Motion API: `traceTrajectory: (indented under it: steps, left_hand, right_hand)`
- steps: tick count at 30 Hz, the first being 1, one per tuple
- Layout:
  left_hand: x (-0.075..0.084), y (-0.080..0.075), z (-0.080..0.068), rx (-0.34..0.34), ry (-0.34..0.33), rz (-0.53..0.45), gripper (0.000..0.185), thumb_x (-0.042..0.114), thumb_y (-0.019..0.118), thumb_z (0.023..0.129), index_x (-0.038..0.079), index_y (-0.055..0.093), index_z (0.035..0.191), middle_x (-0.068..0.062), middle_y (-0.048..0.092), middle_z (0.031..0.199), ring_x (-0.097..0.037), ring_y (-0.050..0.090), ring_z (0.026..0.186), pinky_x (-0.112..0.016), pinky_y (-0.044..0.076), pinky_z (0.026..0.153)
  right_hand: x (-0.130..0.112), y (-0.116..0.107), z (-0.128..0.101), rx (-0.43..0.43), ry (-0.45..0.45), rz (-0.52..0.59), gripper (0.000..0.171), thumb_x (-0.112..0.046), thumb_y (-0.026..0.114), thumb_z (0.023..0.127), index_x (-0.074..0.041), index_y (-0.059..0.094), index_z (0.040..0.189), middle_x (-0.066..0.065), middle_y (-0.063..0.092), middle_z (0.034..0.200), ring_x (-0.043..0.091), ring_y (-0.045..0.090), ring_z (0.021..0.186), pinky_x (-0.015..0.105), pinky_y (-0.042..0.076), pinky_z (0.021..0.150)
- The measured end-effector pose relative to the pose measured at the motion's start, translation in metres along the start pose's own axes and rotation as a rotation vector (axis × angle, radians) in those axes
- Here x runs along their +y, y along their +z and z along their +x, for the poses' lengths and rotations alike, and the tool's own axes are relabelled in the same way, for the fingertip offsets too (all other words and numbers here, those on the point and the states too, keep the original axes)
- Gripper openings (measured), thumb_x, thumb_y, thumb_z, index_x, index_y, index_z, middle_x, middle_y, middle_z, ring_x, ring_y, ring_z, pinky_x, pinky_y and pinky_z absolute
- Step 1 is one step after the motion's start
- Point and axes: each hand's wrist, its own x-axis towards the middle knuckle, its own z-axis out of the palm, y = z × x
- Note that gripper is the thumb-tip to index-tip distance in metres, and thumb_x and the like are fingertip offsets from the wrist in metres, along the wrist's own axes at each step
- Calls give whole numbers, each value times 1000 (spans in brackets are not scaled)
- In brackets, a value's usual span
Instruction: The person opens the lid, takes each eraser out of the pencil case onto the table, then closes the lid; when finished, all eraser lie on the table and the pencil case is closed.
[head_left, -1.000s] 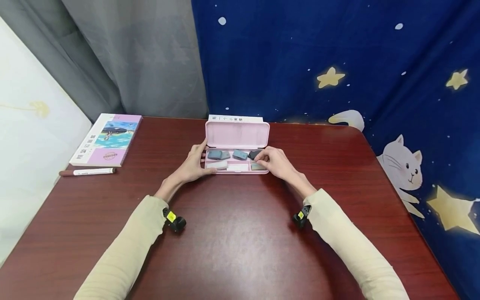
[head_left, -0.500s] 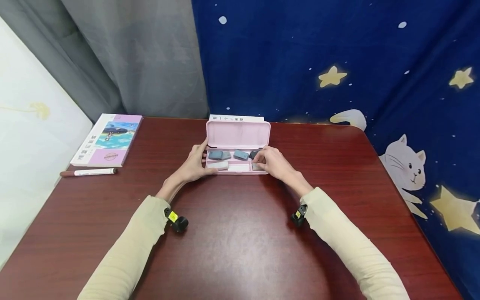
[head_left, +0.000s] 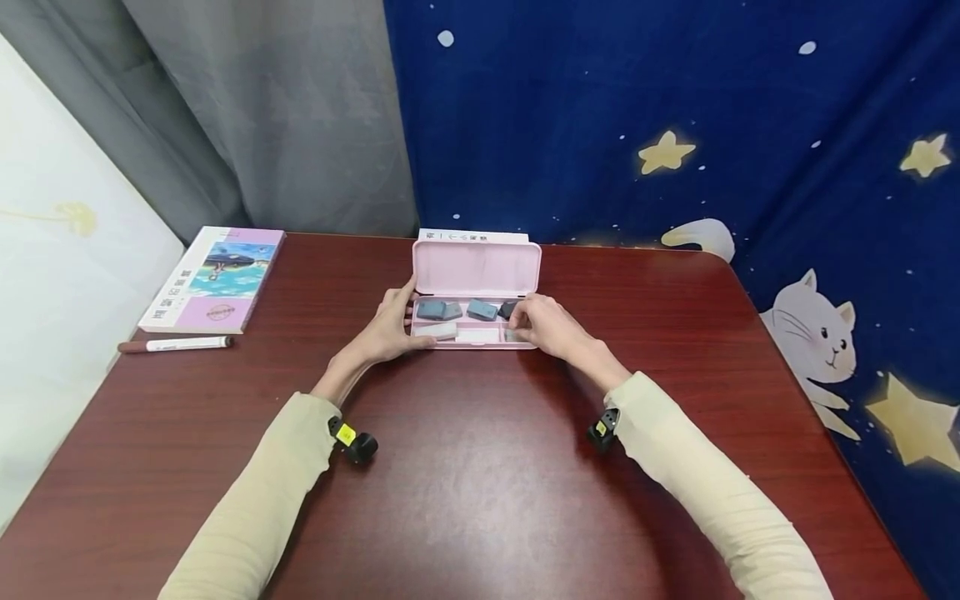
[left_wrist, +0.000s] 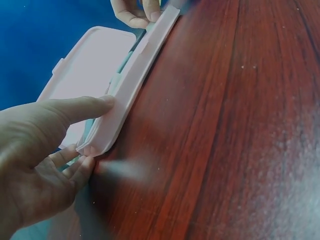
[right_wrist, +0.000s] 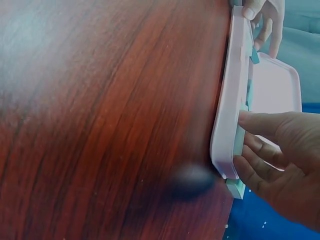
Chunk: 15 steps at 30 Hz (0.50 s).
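Observation:
A pink pencil case (head_left: 477,268) stands with its lid raised near the table's back edge. Blue-grey erasers (head_left: 482,310) and a dark one (head_left: 507,309) lie in its back compartment; a white eraser (head_left: 437,331) is at front left. My left hand (head_left: 382,329) holds the case's left end, thumb (left_wrist: 92,106) on the front wall and fingertips at the end. At the right front compartment, my right hand (head_left: 553,323) pinches a grey-green eraser (right_wrist: 239,140), mostly hidden by the fingers in the head view.
A white-and-purple book (head_left: 210,279) lies at the back left, with a brown-and-white marker (head_left: 176,344) in front of it. Behind the lid shows a white strip with printed characters (head_left: 474,237). Curtains (head_left: 525,125) hang beyond the table.
My right hand has shifted slightly left over the front right compartment, covering more of the grey-green eraser. The left hand keeps its hold on the case.

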Motion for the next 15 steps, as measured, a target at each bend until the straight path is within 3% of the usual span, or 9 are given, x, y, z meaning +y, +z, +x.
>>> traceTrajectory:
  steps: [8,15]
  left_hand:
    - [2,-3,0,13,-10,5,114,9,84,73,5,4,155,-21,32,132,-35,35,117,-46,39,101]
    - [1,-1,-2,13,-12,-2,115,12,85,74,6,4,155,-22,32,133,-36,34,119,-46,38,102]
  right_hand:
    - [-3,-4,1,-43,-12,22,8,-3,74,83,-8,71,88,1,66,82,17,59,79,33,50,73]
    - [-4,-5,1,-82,-41,-32,13,-2,72,84,-7,75,95,4,67,91,22,61,89,38,50,80]
